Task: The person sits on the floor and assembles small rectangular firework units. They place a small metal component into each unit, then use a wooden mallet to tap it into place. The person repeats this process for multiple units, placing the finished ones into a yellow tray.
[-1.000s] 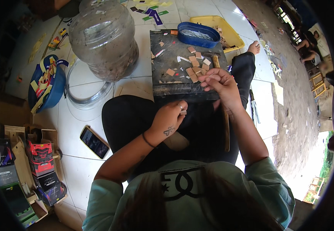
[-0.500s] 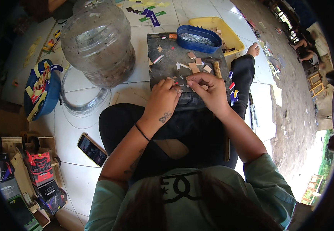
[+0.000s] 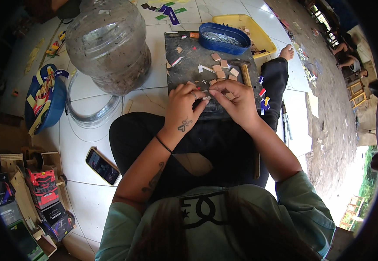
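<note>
My left hand [image 3: 182,102] is closed over the near side of a dark work board [image 3: 173,78]. Between its thumb and fingers is a small pale block [image 3: 206,98]. Just beside it, my right hand [image 3: 239,100] is pinched, thumb against forefinger; whatever lies at its fingertips is too small to name. Beyond the hands, several small tan square pieces [image 3: 216,68] are scattered on the board. A hammer [image 3: 246,75] with a wooden handle rests right of them. At the board's far edge, a blue oval container [image 3: 224,48] holds many thin metallic bits.
A yellow tray [image 3: 265,37] stands behind the blue container. Left of the board are a large clear plastic jug [image 3: 106,43], a wire coil [image 3: 78,111], a blue basin [image 3: 52,115] of paper strips and a phone [image 3: 102,166]. Boxes [image 3: 45,187] on wooden frames stand at lower left.
My left hand has turned slightly, so the small block in it shows more. The right hand stays pinched close by. The whole view has shifted a little.
</note>
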The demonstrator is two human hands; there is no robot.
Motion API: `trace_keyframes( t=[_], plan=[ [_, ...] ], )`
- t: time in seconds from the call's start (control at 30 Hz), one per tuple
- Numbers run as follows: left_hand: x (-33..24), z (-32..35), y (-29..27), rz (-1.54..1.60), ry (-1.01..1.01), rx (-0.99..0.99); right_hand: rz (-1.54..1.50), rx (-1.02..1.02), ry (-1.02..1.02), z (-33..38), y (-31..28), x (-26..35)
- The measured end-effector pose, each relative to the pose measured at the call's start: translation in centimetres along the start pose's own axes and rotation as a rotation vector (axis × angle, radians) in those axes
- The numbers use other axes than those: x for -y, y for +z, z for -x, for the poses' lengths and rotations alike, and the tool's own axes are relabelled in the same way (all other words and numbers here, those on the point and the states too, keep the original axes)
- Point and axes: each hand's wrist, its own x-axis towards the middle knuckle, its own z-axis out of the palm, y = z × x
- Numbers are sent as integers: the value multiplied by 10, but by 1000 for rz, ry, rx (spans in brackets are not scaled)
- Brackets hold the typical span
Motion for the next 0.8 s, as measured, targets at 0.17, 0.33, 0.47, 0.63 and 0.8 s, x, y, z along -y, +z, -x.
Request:
trace_keyframes(
  t=[0.17,0.33,0.47,0.63,0.8],
  plan=[
    [2,0,0,20,1,3,11,-17,-16,1,0,1],
    [2,1,1,6,1,2,35,-28,-35,1,0,2],
    [2,1,1,-7,7,-3,44,-25,-17,0,0,2],
    [1,1,0,-9,1,1,45,-16,-23,0,0,2],
    [1,1,0,10,4,-5,72,12,-43,-2,-1,0]
  ],
)
